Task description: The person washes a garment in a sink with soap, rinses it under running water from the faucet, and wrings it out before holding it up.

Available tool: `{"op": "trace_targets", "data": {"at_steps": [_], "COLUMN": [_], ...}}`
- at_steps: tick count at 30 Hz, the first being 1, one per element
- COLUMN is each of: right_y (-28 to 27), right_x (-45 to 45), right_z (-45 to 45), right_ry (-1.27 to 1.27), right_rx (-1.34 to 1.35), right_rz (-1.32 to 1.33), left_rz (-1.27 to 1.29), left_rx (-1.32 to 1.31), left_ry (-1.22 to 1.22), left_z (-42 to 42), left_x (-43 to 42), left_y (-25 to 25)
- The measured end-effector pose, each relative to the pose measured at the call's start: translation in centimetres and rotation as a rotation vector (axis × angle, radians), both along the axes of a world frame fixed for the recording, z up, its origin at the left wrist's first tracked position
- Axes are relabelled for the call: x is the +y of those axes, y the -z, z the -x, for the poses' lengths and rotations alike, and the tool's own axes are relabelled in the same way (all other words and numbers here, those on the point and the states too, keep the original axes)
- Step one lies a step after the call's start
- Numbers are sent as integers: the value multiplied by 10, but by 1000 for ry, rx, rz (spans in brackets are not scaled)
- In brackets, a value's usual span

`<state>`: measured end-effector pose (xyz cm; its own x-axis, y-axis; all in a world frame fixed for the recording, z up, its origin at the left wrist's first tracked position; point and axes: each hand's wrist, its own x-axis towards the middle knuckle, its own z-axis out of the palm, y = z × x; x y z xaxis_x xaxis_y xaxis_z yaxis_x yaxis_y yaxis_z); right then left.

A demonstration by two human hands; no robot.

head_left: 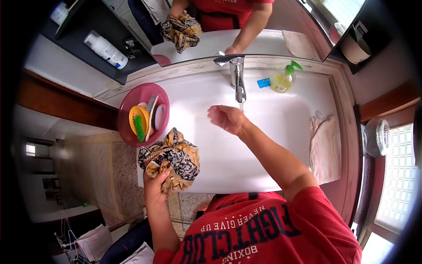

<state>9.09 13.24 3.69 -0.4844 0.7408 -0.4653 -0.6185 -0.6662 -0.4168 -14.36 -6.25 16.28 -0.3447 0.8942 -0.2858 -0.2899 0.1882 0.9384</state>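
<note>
My left hand (157, 181) grips a bunched cloth (173, 160) with a brown, black and cream pattern, held over the near left edge of the white sink (259, 171). The fingers of my right hand (227, 119) are stretched out over the basin, slightly blurred, with nothing in them. It is just below and left of the spout of the chrome faucet (238, 79), where a thin stream of water comes down. The wrist is close to that stream.
A pink basin (124, 99) with brushes and a yellow container sits at the sink's left corner. A soap pump bottle (282, 81) and a small blue packet (263, 82) are behind, right of the faucet. A pale cloth (325, 149) drapes the right edge; a mirror (290, 26) stands behind.
</note>
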Motion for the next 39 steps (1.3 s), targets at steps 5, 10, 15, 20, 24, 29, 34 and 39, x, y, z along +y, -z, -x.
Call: {"op": "trace_targets", "data": {"at_steps": [5, 10, 15, 20, 24, 29, 34, 39], "right_y": [10, 66, 40, 29, 14, 21, 25, 15], "right_x": [-51, -47, -27, -15, -26, -35, -43, -68], "right_z": [16, -16, -49, -25, -9, -43, -66, -44], "right_ry": [-554, -72, 291, 136, -62, -31, 233, 342], "right_rx": [-80, -239, -25, -54, -219, 54, -561, -1335], "right_rz": [-236, 92, 156, 4, 43, 51, -143, -838], "left_rz": [-61, -100, -73, 26, 113, 211, 330, 366], "left_rx": [13, 3, -36, -118, -292, -357, -595, -908], "left_ry": [65, 63, 56, 233, 516, 704, 920, 704], "left_z": [8, 22, 17, 19, -19, -81, -90, -109], "left_x": [8, 18, 23, 66, 110, 145, 167, 175], "left_y": [4, 24, 23, 48, 72, 119, 168, 171]}}
